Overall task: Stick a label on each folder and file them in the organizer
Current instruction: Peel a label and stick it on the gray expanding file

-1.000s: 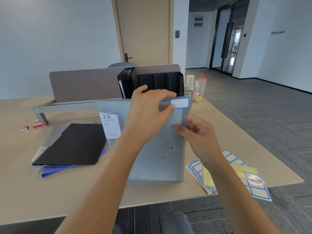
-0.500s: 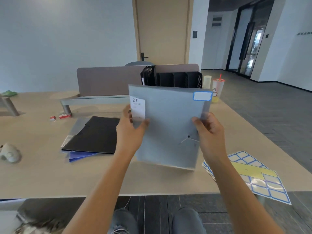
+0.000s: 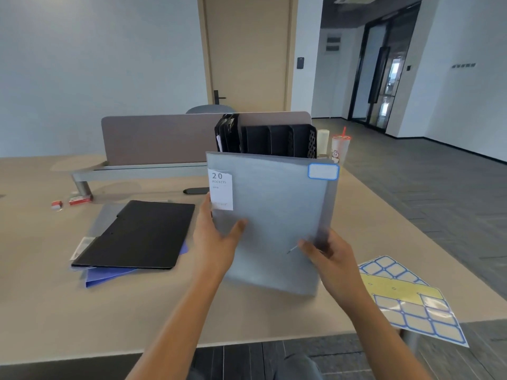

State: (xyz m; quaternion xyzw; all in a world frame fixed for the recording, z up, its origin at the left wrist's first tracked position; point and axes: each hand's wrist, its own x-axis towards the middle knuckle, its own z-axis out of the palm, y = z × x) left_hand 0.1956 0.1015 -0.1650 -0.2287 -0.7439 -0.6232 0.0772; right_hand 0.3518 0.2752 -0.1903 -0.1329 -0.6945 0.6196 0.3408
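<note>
I see both forearms reaching forward over the desk (image 3: 170, 303), holding the grey folder (image 3: 274, 223) upright and a little tilted above it. My left hand (image 3: 216, 242) grips the folder's left edge, thumb lying across the front. My right hand (image 3: 329, 256) grips the lower right edge, fingers curled round it. A blue-bordered label (image 3: 323, 171) sits on the top right corner. The black organizer (image 3: 277, 139) stands just behind the folder. Label sheets (image 3: 411, 300) lie at the desk's right edge.
</note>
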